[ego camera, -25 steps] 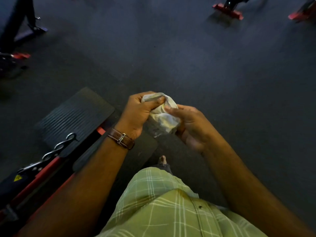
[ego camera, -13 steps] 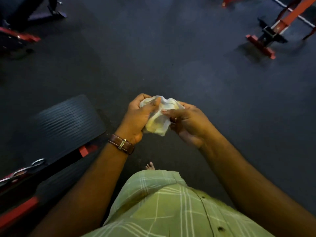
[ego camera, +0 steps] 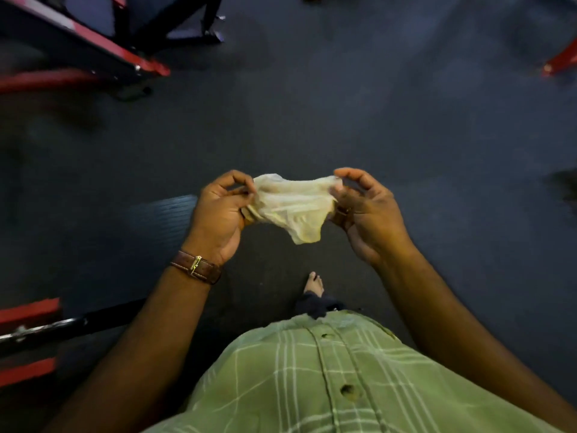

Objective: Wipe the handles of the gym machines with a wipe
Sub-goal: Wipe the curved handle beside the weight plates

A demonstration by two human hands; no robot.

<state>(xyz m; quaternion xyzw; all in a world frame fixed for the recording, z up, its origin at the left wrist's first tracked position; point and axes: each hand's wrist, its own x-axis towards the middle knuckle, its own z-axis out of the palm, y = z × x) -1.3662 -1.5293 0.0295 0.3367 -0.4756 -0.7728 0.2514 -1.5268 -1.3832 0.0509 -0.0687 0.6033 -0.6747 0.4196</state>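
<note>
The left hand [ego camera: 218,217] and right hand [ego camera: 365,210] are each pinching one end of the wipe [ego camera: 292,207]. The wipe is hanging stretched between them above the floor [ego camera: 406,120].

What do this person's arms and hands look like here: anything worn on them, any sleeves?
Both forearms are bare, with no sleeves or gloves in view. The left hand has a brown leather strap with pale stitching and a gold-coloured buckle at its wrist. The right hand wears a ring on one finger. The shirt below is green plaid with buttons.
</note>
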